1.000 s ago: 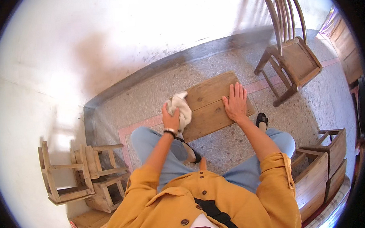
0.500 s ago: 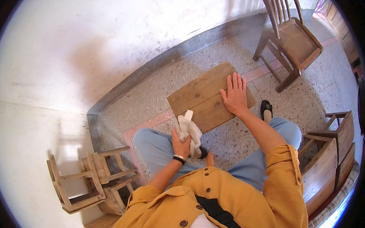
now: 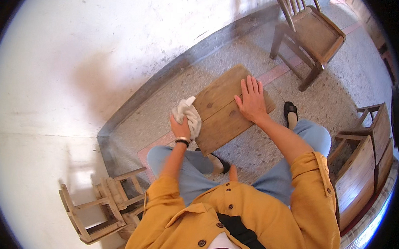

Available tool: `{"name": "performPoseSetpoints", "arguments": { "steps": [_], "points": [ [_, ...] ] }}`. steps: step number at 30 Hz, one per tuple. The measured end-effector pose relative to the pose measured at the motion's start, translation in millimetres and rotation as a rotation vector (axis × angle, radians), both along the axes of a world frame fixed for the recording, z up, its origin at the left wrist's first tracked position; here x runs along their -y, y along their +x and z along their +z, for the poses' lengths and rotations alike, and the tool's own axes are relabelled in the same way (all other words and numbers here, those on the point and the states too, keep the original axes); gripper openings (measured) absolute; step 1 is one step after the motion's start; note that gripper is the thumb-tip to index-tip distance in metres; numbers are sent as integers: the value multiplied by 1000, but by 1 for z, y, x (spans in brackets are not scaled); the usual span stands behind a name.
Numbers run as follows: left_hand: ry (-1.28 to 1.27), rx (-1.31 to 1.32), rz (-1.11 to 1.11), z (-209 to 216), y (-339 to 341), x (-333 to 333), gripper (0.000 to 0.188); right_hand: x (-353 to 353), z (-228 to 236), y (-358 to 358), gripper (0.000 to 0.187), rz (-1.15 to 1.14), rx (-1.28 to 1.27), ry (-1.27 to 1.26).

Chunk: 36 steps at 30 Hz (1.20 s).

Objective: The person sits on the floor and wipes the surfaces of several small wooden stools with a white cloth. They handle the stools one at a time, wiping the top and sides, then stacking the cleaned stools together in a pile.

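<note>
A flat wooden top, seemingly of a low stool (image 3: 226,116), is in front of me between my knees, with a seam running along its planks. My left hand (image 3: 180,129) is closed around a crumpled whitish cloth (image 3: 189,115), which lies against the left end of the wood. Flat on the right part of the top rests my right hand (image 3: 253,101), its fingers stretched out and pointing away from me. Whatever supports the wooden top is hidden beneath it.
A wooden chair (image 3: 319,32) with a slatted back stands at the far right. Small wooden stools (image 3: 94,209) are stacked by the white wall at the left. More wooden stools (image 3: 355,180) lie close on my right. My black shoe (image 3: 290,108) is beside the wooden top.
My left hand has moved the cloth up and to the left, from the near corner of the wood to its left end. My right hand stays flat on the top.
</note>
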<state>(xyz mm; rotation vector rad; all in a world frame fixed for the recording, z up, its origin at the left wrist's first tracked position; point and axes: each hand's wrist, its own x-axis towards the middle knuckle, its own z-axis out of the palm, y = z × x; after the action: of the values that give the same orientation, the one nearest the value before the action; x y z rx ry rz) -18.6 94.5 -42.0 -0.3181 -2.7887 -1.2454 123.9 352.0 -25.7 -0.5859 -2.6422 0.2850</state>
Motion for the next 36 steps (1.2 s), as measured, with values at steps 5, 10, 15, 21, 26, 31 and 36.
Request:
{"name": "performPoseSetpoints", "arguments": {
  "steps": [5, 10, 15, 21, 26, 31, 36],
  "points": [
    [93, 232, -32, 0, 110, 33, 59, 3, 3, 1, 63, -2, 11, 1],
    [69, 277, -108, 4, 120, 43, 62, 1, 4, 2, 63, -8, 31, -9],
    [30, 188, -57, -1, 24, 14, 62, 5, 2, -4, 63, -17, 22, -35],
    [-55, 12, -75, -6, 18, 11, 60, 8, 4, -12, 65, -92, 74, -1],
    [8, 141, -156, -5, 86, 46, 61, 11, 1, -11, 64, -80, 57, -27],
    [-286, 371, -373, 11, 54, 57, 58, 6, 0, -11, 63, -96, 68, -8],
    [-218, 252, -276, 26, -18, 21, 47, 10, 1, -12, 64, -83, 91, -1]
  ]
}}
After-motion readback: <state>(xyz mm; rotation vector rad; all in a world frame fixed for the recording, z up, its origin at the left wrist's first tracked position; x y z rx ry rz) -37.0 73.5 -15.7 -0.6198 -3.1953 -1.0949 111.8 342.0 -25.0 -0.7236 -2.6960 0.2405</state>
